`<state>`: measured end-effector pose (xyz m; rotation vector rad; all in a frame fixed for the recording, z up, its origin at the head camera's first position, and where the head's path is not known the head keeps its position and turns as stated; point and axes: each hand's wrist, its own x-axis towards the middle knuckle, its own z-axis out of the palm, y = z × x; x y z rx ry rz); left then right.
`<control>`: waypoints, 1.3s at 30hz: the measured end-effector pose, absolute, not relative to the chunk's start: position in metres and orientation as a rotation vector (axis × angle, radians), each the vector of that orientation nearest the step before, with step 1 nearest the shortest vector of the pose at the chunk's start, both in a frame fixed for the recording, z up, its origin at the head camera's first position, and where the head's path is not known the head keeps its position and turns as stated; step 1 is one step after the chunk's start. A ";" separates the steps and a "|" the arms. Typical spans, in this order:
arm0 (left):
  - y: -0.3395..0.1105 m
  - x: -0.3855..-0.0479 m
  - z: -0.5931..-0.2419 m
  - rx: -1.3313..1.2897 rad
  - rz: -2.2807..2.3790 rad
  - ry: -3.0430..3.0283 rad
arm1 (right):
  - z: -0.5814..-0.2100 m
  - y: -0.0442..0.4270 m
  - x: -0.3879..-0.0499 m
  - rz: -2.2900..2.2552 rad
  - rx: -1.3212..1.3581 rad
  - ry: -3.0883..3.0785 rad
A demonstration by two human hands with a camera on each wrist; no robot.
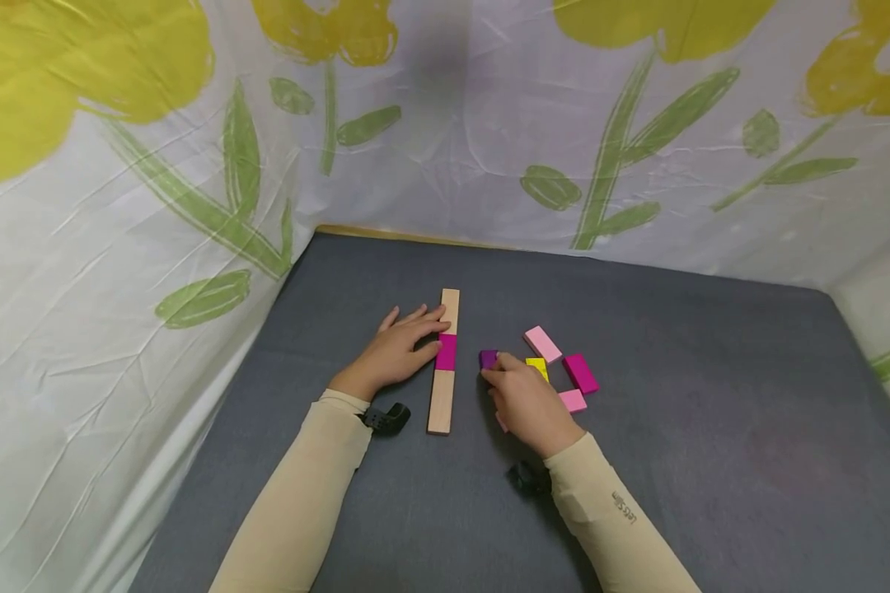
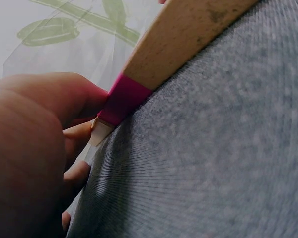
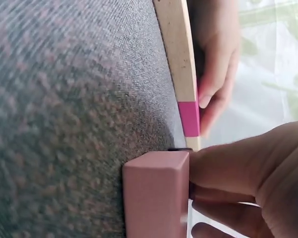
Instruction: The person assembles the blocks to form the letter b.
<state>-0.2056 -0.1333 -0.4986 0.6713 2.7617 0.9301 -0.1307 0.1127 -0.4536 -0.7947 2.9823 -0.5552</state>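
Note:
A far wooden block [image 1: 451, 305], a magenta block [image 1: 447, 352] and a near wooden block [image 1: 441, 403] lie end to end in a straight row. Along the row's left side, my left hand [image 1: 395, 352] touches the blocks with its fingers extended; its thumb is against the magenta one. Right of the row, my right hand [image 1: 530, 405] pinches a purple block [image 1: 487, 359] between thumb and fingers, low over the cloth. Part of that block is covered by the fingers. A pink block [image 3: 156, 198] stands close beside the right thumb in the right wrist view.
Around the right hand lie a yellow block [image 1: 537, 367], a far pink block [image 1: 543, 343], a second magenta block [image 1: 581, 373] and a nearer pink block [image 1: 573, 401]. Dark grey cloth [image 1: 712, 412] covers the table. A white flowered curtain [image 1: 475, 165] hangs behind and at the sides.

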 end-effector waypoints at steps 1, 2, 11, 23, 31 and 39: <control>-0.134 -0.206 -0.499 0.671 0.929 2.762 | -0.453 0.112 -0.131 -0.561 -0.787 2.967; -0.134 -0.205 -0.498 0.672 0.929 2.761 | -0.453 0.112 -0.130 -0.557 -0.790 2.962; -0.133 -0.207 -0.502 0.678 0.922 2.768 | -0.457 0.114 -0.120 -0.584 -0.846 2.961; -0.132 -0.206 -0.500 0.671 0.913 2.772 | -0.459 0.122 -0.110 -0.541 -1.084 2.960; -0.132 -0.206 -0.501 0.676 0.909 2.785 | -0.456 0.123 -0.093 -0.431 -1.205 2.974; -0.132 -0.207 -0.502 0.674 0.913 2.785 | -0.451 0.123 -0.071 -0.353 -1.217 2.945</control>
